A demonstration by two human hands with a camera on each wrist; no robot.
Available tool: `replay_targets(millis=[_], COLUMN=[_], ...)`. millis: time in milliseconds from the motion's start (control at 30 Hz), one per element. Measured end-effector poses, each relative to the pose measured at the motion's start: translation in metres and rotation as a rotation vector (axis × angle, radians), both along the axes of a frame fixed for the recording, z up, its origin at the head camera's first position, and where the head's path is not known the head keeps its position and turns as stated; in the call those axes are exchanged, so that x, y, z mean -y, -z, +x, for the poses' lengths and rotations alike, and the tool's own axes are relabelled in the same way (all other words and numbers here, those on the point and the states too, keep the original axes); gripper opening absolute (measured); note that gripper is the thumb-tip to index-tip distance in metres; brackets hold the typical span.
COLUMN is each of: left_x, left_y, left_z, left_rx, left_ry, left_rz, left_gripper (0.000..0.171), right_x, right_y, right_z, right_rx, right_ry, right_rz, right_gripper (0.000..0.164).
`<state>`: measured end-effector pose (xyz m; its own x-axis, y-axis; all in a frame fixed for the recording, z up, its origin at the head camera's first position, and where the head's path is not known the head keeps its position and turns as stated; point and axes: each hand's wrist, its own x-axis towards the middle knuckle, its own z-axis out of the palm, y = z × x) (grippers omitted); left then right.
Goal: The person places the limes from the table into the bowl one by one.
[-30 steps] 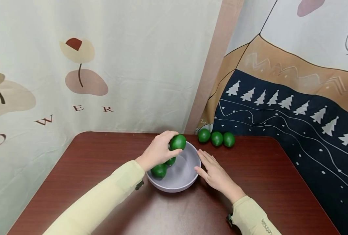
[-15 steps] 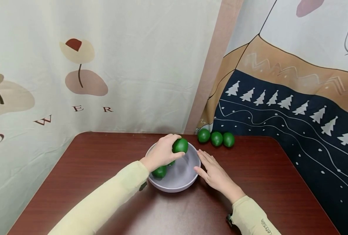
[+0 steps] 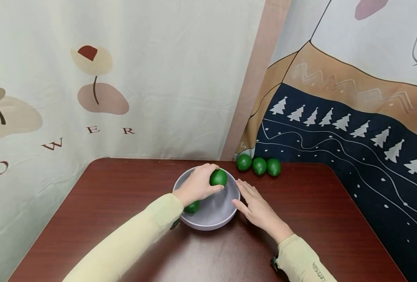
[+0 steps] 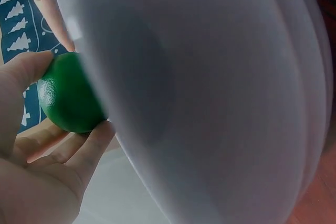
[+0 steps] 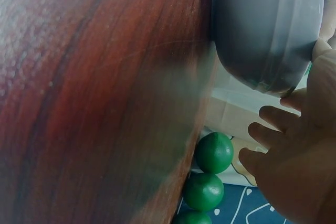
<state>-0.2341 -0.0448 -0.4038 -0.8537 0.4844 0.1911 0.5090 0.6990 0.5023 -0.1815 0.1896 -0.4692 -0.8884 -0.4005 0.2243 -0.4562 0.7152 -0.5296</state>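
Note:
My left hand [image 3: 198, 184] grips a green lime [image 3: 218, 178] between thumb and fingers, inside the far part of a pale grey-purple bowl [image 3: 210, 225]. In the left wrist view the held lime [image 4: 71, 95] shows behind the bowl's wall [image 4: 220, 87], which hides part of it. Another lime [image 3: 192, 206] lies in the bowl, partly covered by my left wrist. On the bowl's right side, my right hand [image 3: 259, 209] touches the rim with extended fingers. From the right wrist, that hand [image 5: 299, 150] appears against the bowl's outer wall [image 5: 257, 24].
Three more limes [image 3: 259, 166] stand in a row at the table's back edge, right of the bowl. The dark red-brown wooden table [image 3: 317, 219] backs onto a pale printed curtain [image 3: 180, 78]. A navy cloth with white trees [image 3: 335, 145] hangs at the right.
My left hand has moved slightly right and lower with the lime, into the bowl. It now hides a second lime that was visible there. The right hand stays at the rim.

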Motion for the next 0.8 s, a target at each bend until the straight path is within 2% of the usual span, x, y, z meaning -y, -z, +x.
replay_targets(millis=[167,400,800], left_x=[-0.002,-0.005,-0.009], left_y=[0.003,0.009,0.017], left_z=[-0.001,-0.004,-0.005], left_rx=[-0.004,0.047,0.068], left_ry=[-0.001,0.009,0.027], left_rz=[-0.018,-0.026,-0.069], left_gripper=[0.054,0.056,0.058], right_x=[0.000,0.001,0.001], right_y=[0.000,-0.002,-0.002], right_z=[0.000,0.002,0.002], right_rx=[0.013,0.008,0.004], right_ry=[0.005,0.000,0.000], right_rz=[0.001,-0.012,-0.014], right_gripper=[0.068,0.067,0.067])
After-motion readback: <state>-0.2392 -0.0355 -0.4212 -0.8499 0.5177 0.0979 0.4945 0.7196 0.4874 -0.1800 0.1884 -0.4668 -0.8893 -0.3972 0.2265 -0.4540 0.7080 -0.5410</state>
